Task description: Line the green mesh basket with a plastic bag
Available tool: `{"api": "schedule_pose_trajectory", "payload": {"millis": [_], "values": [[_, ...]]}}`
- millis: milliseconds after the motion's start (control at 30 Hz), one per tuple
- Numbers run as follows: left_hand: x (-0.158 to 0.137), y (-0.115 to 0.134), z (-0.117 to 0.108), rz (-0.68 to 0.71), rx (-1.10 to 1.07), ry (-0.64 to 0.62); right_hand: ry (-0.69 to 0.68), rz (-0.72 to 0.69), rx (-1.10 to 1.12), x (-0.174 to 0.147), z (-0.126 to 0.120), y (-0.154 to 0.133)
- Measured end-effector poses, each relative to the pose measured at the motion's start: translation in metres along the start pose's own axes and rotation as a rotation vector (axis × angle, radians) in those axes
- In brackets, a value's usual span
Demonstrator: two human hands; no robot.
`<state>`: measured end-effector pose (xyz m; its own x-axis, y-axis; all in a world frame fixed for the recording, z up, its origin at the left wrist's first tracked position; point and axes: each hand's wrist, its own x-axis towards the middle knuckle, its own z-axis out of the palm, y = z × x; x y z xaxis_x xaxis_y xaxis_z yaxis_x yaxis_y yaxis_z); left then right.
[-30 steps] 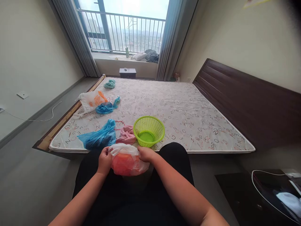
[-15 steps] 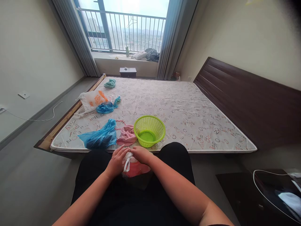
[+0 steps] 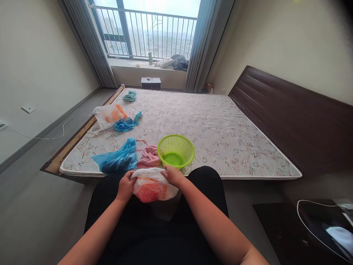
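Note:
Between my knees I hold a white plastic bag [image 3: 168, 190] with orange print, something red showing through it. My left hand [image 3: 127, 186] is closed on the bag's upper left edge. My right hand [image 3: 174, 176] grips its upper right edge, so the top is stretched between them. Just beyond stands a green plastic basket [image 3: 190, 151] with nothing in it. Beside it on the mattress lie a crumpled pink cloth [image 3: 149, 156] and a blue plastic bag [image 3: 118, 156] with something dark inside.
The mattress [image 3: 220, 129] spreads ahead, with a dark headboard [image 3: 292, 99] on the right. Farther left lie another white plastic bag [image 3: 107, 115], a smaller blue bag [image 3: 124, 125] and a teal cloth [image 3: 129, 96]. A white cable [image 3: 299, 217] crosses a dark surface at lower right.
My hands have moved apart from close together at the bag's gathered top. The bag's top is now spread wide, and more of its orange print shows.

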<state>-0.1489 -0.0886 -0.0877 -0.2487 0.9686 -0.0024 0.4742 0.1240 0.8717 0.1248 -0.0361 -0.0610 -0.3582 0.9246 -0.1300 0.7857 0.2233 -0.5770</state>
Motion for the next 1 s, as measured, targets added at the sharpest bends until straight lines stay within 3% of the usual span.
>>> {"api": "schedule_pose_trajectory", "payload": {"millis": [200,267,433,500,567,667,933,1000], "values": [[0.007,-0.014,0.000,0.160,0.285,-0.009,0.396,0.113,0.211,-0.002,-0.011,0.016],[0.007,-0.018,0.004,0.210,0.333,-0.010,0.464,0.104,0.286,-0.001,-0.013,0.018],[-0.004,-0.006,0.014,0.463,0.355,0.110,0.390,0.021,0.316,0.000,-0.008,0.010],[-0.012,0.004,0.017,0.611,0.362,0.052,0.347,-0.037,0.292,0.000,-0.003,0.005],[-0.018,0.012,0.022,0.692,0.366,-0.103,0.317,-0.089,0.268,-0.002,0.003,0.000],[-0.023,0.016,0.028,0.672,0.356,-0.278,0.298,-0.126,0.222,-0.004,0.009,-0.005],[-0.034,0.018,0.033,0.651,0.351,-0.424,0.353,-0.017,0.139,-0.008,0.007,-0.007],[-0.037,0.018,0.040,0.586,0.303,-0.385,0.369,0.004,0.138,-0.009,0.007,-0.007]]}}
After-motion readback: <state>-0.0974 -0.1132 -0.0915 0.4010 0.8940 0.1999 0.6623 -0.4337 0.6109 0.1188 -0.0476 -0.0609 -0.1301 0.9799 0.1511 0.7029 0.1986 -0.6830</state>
